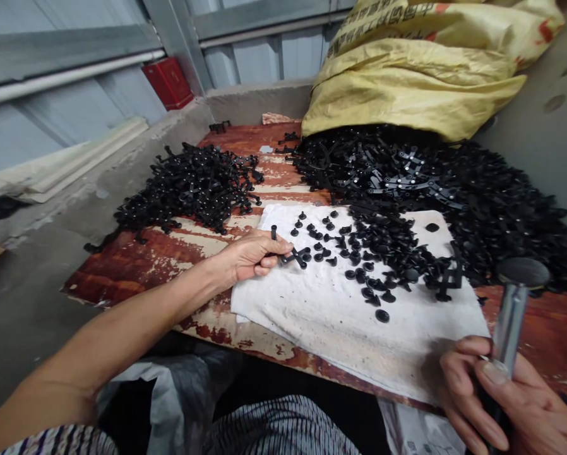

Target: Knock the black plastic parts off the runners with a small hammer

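Observation:
My left hand (pixel 256 254) is closed on a small black bracket (pixel 295 256) with arms and round-ended posts, above the left edge of a white cloth (pixel 283 322). In my right hand (pixel 511 398), at the lower right, is a tool with a shiny metal shaft (pixel 508 322). A flat black disc (pixel 523 272) sits at the shaft's upper end; its dark lower part is mostly hidden by my fingers. Many small black disc-headed pieces (pixel 382 240) lie scattered on the cloth between my hands. One black bracket (pixel 449 275) stands at the cloth's right side.
A heap of black brackets (pixel 193 180) lies at the left of the worn red-brown board (pixel 136 272). Behind the cloth, a larger heap of black parts (pixel 378 167) spills from a yellow woven sack (pixel 406 82). A red box (pixel 168 83) stands on the concrete ledge.

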Tool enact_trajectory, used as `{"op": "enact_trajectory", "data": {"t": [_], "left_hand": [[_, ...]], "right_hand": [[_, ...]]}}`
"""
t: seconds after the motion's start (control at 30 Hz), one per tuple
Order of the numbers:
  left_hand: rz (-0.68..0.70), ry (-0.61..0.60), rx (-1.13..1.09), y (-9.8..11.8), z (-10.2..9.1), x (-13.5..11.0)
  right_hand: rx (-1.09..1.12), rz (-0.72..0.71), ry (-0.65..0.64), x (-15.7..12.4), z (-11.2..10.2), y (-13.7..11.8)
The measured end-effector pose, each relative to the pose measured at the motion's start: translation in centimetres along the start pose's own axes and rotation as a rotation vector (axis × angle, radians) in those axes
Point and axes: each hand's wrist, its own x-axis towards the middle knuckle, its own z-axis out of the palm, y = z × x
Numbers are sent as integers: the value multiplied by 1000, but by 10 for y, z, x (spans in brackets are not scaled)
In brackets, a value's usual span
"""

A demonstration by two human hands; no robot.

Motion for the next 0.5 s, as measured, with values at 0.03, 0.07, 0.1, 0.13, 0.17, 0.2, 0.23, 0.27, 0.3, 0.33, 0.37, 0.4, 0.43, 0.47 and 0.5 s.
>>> {"op": "enact_trajectory", "data": {"t": [0.03,0.07,0.1,0.13,0.17,0.2,0.23,0.27,0.3,0.33,0.37,0.4,0.43,0.47,0.5], "left_hand": [[1,0,4,0,0,0],[2,0,7,0,0,0],[3,2,7,0,1,0],[4,6,6,0,1,-1],[4,11,6,0,2,-1],[4,16,7,0,2,-1],[5,22,7,0,3,-1],[7,28,8,0,3,-1],[8,30,10,0,3,-1],[9,31,10,0,4,-1],[9,28,9,1,4,-1],[9,23,5,1,3,0],[8,15,1,1,3,0],[6,4,-2,1,3,0],[6,-6,-6,1,2,0]], "right_hand": [[-3,1,-3,0,0,0],[-5,1,-9,0,0,0],[-6,6,-17,0,-1,0],[-8,11,-19,0,-1,1],[-9,14,-16,1,-2,1],[-9,19,-13,1,-3,2],[-8,22,-6,2,-3,2],[-6,29,-2,2,-4,2],[-3,38,3,3,-4,3],[0,47,2,4,-4,3],[3,53,2,4,-5,4],[5,54,2,5,-6,4],[7,55,1,6,-6,5],[11,57,-2,6,-7,5],[13,59,-5,6,-7,5]]}}
